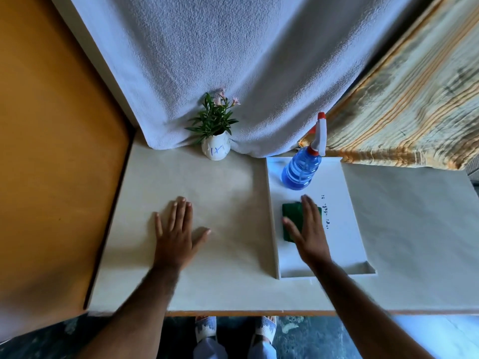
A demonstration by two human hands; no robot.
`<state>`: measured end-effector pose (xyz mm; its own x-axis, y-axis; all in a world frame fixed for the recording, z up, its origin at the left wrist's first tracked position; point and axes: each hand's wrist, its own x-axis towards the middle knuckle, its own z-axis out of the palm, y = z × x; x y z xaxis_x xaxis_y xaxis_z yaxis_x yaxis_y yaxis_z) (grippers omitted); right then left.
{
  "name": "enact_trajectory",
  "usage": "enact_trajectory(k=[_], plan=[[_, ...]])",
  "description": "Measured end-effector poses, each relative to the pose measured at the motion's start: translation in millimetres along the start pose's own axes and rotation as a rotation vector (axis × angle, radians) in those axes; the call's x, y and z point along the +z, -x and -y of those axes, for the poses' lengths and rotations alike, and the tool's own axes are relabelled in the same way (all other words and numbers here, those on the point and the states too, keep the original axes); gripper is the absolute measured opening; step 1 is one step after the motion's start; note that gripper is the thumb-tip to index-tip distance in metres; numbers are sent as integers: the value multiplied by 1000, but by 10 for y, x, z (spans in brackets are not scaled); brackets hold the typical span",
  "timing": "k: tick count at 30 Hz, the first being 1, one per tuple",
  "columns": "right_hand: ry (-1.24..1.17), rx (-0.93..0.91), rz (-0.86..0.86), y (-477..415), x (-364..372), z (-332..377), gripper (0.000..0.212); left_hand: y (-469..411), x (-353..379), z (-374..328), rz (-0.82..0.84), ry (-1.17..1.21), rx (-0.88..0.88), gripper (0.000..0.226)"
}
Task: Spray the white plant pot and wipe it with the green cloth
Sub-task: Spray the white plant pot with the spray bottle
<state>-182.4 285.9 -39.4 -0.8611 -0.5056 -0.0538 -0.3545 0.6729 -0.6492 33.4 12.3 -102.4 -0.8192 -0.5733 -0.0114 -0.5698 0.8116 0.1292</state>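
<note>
Head view, right hand (308, 229) flat over green cloth (291, 216), left hand (176, 231) flat on table (220, 255)

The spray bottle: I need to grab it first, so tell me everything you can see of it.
The spray bottle stands upright at the far end of the white tray, near the hanging blue-white cloth. Its body looks like clear blue plastic, rounded and ribbed. On top sits a white trigger head with a red collar and a red nozzle tip. Nothing touches it; the right hand lies nearer, over the green cloth.
</note>
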Motion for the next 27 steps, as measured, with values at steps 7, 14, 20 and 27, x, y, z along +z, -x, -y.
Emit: enact_trajectory(k=[7, 14, 20, 27], plan=[[-373, 49, -326, -1109, -492, 601, 93, 5, 111, 12, -131, -1, 20, 92], [-622, 105, -278, -1552, -610, 766, 42, 29, 207, 7, -252, -30, 52, 93], [-660, 1, -299, -1526, -608, 972, 40, 31, 240, 37, -311, -37, 40, 91], [-461, 57, 171, -1217, -86, 1572, 21, 26, 229, 46, -330, -30, 41, 91]])
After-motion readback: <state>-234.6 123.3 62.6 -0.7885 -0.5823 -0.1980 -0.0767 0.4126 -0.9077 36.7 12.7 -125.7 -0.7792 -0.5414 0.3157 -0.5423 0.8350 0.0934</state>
